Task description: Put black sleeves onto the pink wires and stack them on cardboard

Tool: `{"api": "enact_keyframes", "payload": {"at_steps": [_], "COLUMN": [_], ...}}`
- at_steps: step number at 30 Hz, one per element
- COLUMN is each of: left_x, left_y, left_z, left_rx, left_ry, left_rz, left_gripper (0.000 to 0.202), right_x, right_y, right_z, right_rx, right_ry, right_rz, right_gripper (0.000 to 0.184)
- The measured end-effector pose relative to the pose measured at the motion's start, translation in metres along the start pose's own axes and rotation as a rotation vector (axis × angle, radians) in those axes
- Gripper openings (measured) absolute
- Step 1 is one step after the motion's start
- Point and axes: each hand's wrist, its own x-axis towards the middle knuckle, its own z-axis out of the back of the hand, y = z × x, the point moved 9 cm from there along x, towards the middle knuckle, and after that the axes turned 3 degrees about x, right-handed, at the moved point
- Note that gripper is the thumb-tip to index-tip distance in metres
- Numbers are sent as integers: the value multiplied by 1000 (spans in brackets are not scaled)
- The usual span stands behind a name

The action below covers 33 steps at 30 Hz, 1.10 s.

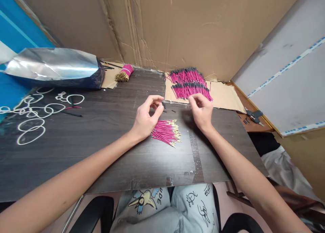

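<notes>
My left hand (pixel 147 117) hovers at the left end of a loose pile of magenta wires (pixel 164 131) with gold tips pointing right. Its thumb and index finger curve toward each other with a gap between the tips, and nothing shows in that gap. On the right, my right hand (pixel 203 112) is raised in front of a cardboard sheet, thumb and index fingertip pressed together. Whatever it pinches is too small to make out. Small black sleeve pieces (pixel 173 111) lie on the table between the hands.
Magenta wires with black ends (pixel 191 90) lie in two rows on the cardboard sheet (pixel 225 96). At back left are a banded wire bundle (pixel 126 70) and a silver bag (pixel 56 65). White elastic bands (pixel 31 124) spread leftward. Black-handled cutters (pixel 254 115) rest at right.
</notes>
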Motion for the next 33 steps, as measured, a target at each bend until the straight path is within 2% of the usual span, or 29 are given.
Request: {"api": "enact_keyframes", "payload": {"at_steps": [2,5,9,13,22,26,33], "left_x": [0,-2,-8,-11,-11,-12,-12], "left_y": [-1,-8,-8,-1,0,0,-1], "left_z": [-4,-16,-34,-42,-44,-46,-46], "left_rx": [101,261,442,538,535,515,506], "left_ry": [52,167,327,421,492,518,513], "left_rz": [-34,-156,-265,-270,-256,-239,-244], "left_gripper": [18,14,16,15,17,17,20], "right_x": [11,24,31,31,32,32,32], "right_y": [-18,-43,-71,-81,-89,-89,-76], "right_z": [22,54,77,77,63,63,63], "right_rx": [-51,-206,-382,-456,-589,-617,-599], "right_ry": [-116,-256,-275,-218,-61,-46,-96], "right_rz": [-40,-78,-181,-218,-316,-321,-220], "right_gripper": [21,24,24,24,19,19,21]}}
